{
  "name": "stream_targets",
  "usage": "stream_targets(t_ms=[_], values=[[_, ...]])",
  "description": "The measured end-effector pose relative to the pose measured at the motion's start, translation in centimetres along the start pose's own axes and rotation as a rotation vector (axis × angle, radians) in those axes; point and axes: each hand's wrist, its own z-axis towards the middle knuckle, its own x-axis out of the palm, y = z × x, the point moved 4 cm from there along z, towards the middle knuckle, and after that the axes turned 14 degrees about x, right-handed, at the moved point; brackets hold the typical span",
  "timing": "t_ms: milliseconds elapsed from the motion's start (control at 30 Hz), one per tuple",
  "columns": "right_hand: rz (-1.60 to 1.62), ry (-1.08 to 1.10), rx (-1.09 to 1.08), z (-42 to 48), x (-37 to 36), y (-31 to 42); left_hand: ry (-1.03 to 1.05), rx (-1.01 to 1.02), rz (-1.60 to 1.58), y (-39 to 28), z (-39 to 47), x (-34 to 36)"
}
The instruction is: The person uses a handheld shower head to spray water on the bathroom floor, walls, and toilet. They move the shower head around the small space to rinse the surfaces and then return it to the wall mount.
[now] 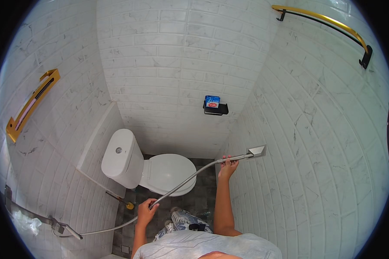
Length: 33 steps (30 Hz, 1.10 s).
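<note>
My right hand [228, 166] grips the metal handle of a hand shower [236, 158] whose flat rectangular head [256, 151] points to the right-hand wall. I cannot tell whether the head touches the tiles. From the handle a silver flexible shower hose [188, 178] runs down to the left in a long curve. My left hand [147, 208] pinches this hose about midway, in front of the toilet [171, 171]. Beyond that hand the hose continues to a metal fixture [60, 226] at the lower left wall.
Marbled white tiles line the walls. A gold shelf [34, 105] hangs at left, a gold-and-black rail [327, 24] at upper right. Blue packets [212, 101] sit on a small black holder [216, 109]. Near the toilet tank [118, 155], a yellow-ended brush-like object [129, 205] is by the dark floor.
</note>
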Motion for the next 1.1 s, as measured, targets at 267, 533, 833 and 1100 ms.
stream_targets(t_ms=[267,533,833,1100], values=[[0.113,0.063,-0.027,3.0,2.3,2.6,-0.038,0.026,0.040,-1.4,2.3,1.5],[0.242,0.417,-0.192,5.8,12.4,12.1,-0.176,0.180,0.072,-5.1,8.9,4.6],[0.183,0.830,-0.006,1.3,23.7,9.7,-0.422,0.144,0.320,-5.9,9.6,1.3],[0.168,0.831,0.122,1.3,25.0,3.3,-0.545,-0.016,0.352,-7.3,6.1,0.0]])
